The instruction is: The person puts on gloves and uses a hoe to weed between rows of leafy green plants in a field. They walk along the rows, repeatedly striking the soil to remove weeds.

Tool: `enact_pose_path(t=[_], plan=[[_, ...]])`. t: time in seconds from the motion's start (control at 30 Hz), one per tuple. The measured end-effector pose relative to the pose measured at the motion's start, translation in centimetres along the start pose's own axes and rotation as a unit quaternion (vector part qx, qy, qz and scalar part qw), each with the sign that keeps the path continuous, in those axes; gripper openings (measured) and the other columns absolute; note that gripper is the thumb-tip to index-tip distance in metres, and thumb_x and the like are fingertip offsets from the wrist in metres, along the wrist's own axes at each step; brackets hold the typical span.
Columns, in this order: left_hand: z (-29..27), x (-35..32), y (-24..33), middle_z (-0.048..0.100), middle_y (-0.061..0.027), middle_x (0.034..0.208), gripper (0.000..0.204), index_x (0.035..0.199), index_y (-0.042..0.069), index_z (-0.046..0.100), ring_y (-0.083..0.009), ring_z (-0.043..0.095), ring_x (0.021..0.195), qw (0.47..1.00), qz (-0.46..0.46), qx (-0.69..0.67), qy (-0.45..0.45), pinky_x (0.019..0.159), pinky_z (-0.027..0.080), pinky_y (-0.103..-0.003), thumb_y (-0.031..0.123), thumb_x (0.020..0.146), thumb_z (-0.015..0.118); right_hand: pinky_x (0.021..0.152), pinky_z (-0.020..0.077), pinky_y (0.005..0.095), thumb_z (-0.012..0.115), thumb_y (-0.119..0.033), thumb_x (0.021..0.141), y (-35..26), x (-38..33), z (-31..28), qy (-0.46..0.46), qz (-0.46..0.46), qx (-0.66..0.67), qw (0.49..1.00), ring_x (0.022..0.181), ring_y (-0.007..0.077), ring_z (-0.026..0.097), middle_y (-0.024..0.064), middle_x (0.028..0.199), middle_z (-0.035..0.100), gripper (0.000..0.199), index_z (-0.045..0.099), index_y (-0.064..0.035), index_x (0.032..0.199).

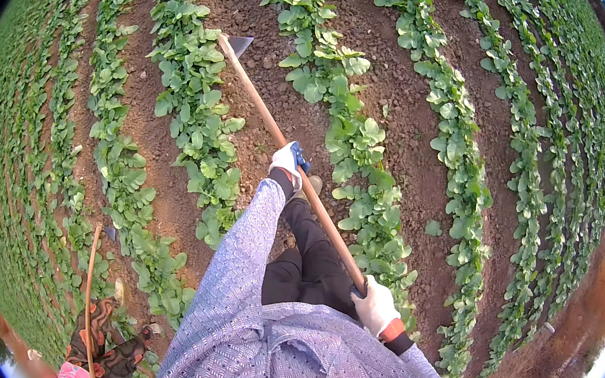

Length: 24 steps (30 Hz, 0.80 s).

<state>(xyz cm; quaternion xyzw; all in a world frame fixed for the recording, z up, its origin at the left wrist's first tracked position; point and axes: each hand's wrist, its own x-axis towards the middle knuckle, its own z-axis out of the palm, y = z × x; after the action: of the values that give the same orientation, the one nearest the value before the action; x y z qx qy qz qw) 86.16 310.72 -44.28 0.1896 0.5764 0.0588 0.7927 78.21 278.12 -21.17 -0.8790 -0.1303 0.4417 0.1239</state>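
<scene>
A hoe (265, 110) is held over soil (268, 61) between leafy rows (194, 104).
Its handle (329, 223) is grasped midway by the left hand (289, 162) and near its end by the right hand (377, 307), fingers wrapped round; whether the blade (242, 44) touches the soil cannot be told.

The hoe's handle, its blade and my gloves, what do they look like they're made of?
Handle: probably wood, going by its warm brown, slightly uneven surface with a dull sheen.
Blade: likely metal, smooth, thin and grey.
Gloves: seemingly white knit fabric; the blue area on the left one may be a rubbery coating, though I can't confirm that.
</scene>
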Motion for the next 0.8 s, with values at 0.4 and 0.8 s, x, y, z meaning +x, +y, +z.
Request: enact_pose_path(t=[0.4,0.8], plan=[[8.5,6.2,0.1,0.047,-0.001,0.057,0.024,0.075,0.011,0.048,-0.0174,0.046,0.043,0.985,-0.023,0.148,0.09,0.038,0.042,-0.036,0.023,0.093,0.057,0.072,0.0517,0.0438,0.073,-0.023,0.083,-1.9,5.8,-3.0,-0.045,0.105,0.128,0.985,0.081,0.0399,0.067,0.0236,0.085,0.067,0.032,0.059,-0.0004,0.101],[6.2,6.0,3.1,0.046,-0.0011,0.056,0.03,0.07,0.012,0.048,-0.0184,0.047,0.045,0.982,-0.045,0.119,0.137,0.046,0.047,-0.037,0.026,0.094,0.058,0.072,0.0516,0.0481,0.072,-0.029,0.082,-3.9,5.4,-7.6,-0.108,0.115,0.02,0.987,0.082,0.0441,0.065,0.025,0.083,0.066,0.036,0.055,-0.0023,0.099]])
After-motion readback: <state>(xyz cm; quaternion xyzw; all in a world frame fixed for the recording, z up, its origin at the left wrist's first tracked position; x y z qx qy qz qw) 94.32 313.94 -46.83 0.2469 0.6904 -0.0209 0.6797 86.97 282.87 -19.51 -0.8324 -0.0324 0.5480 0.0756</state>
